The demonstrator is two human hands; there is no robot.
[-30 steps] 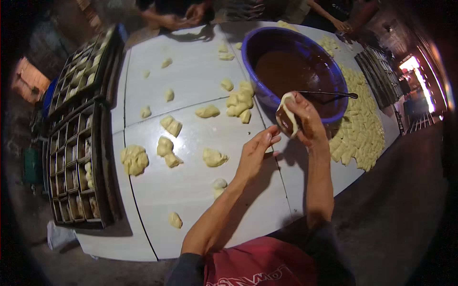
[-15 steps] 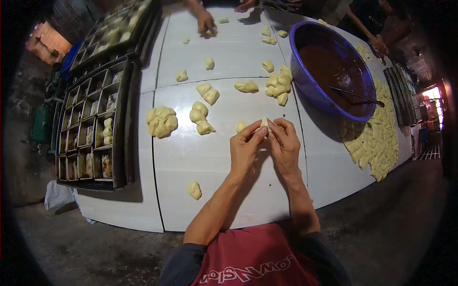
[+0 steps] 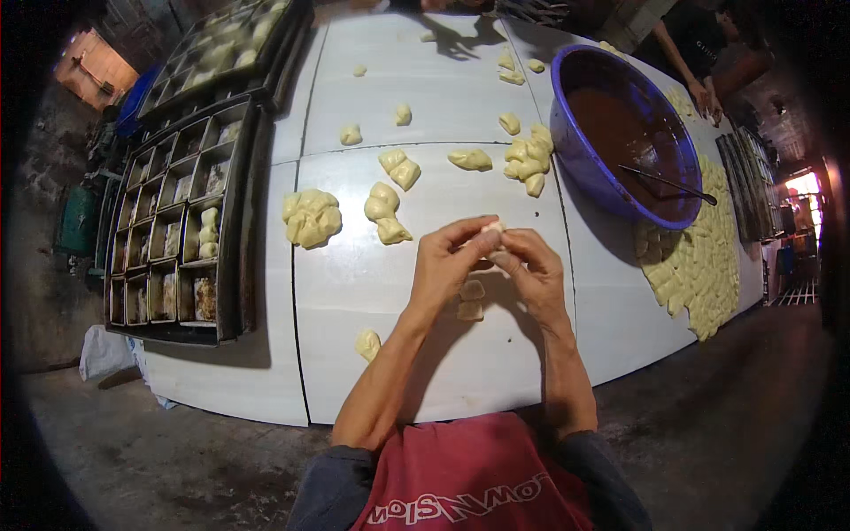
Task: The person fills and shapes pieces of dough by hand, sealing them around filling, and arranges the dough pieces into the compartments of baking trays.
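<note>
White table panels point(image 3: 239, 380), split by dark seams, stretch across a dim workroom with a bare dark floor point(image 3: 708, 407). On them, beside the near edge, someone in a red apron point(image 3: 478, 478) has both hands brought together. A second ago the hands were apart, the right one holding up a flattened dough round with brown filling by the basin; half a second ago a pale dough tip stood up between the fingers. Now the dough piece point(image 3: 493, 227) shows only as a small pale bit at the top, pinched between the thumbs and fingers of the left hand point(image 3: 447, 265) and the right hand point(image 3: 537, 273); the rest of it is hidden behind them.

Below the joined hands, two small dough lumps point(image 3: 470, 310) lie in shadow on the table, visible now where the hands covered them before. Another dough lump point(image 3: 367, 344) sits just beside the left forearm. Across the table, a co-worker's hand that reached onto the surface has drawn back to the far edge.

To the right stands the purple basin point(image 3: 584, 177) of brown filling point(image 3: 611, 115), a spoon point(image 3: 670, 184) resting in it as before, near a spread of cut dough point(image 3: 691, 274).
</note>
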